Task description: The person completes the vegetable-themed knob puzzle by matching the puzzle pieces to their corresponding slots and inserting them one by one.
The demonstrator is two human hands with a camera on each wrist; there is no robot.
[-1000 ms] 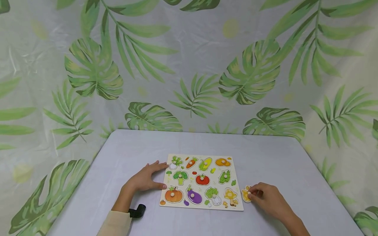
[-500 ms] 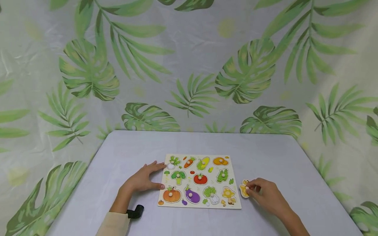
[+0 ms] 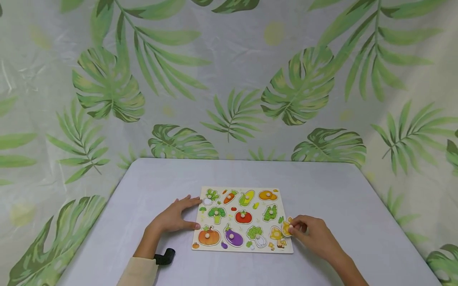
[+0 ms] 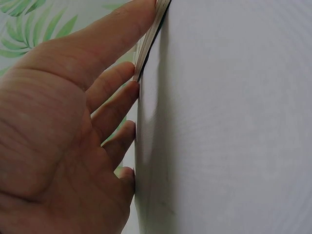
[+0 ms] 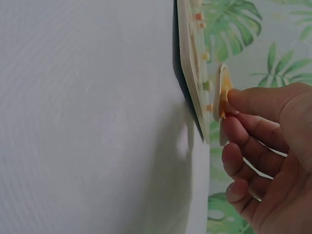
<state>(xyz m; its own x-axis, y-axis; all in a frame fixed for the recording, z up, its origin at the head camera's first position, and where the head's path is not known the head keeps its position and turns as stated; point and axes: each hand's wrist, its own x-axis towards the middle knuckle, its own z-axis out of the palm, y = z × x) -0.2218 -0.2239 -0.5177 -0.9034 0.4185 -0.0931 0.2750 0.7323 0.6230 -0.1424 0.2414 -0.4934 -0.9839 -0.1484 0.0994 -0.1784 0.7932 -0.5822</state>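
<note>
A wooden peg puzzle board (image 3: 250, 222) with vegetable pictures lies on the white table. My left hand (image 3: 171, 217) rests at its left edge, thumb and fingers extended; the left wrist view shows the fingertips right at the board's side. With thumb and fingertips, my right hand (image 3: 316, 235) pinches a yellow mushroom puzzle piece (image 3: 287, 228) by its knob. In the head view that piece overlaps the board's right edge, beside the mushroom-shaped space (image 3: 276, 233) at the lower right. From the right wrist, the piece (image 5: 222, 97) appears tilted close over the board's face, partly hidden by the fingers.
Knobbed pieces sit in the board's other spaces, among them a pumpkin (image 3: 209, 237), an eggplant (image 3: 234, 237) and a tomato (image 3: 243, 217). A black device (image 3: 165, 257) is strapped at the left wrist. A leaf-print curtain (image 3: 236, 79) hangs behind the table (image 3: 171, 174).
My right hand has carried the mushroom piece left, from the table beside the board to over the board's right edge. The left hand keeps its place at the left edge.
</note>
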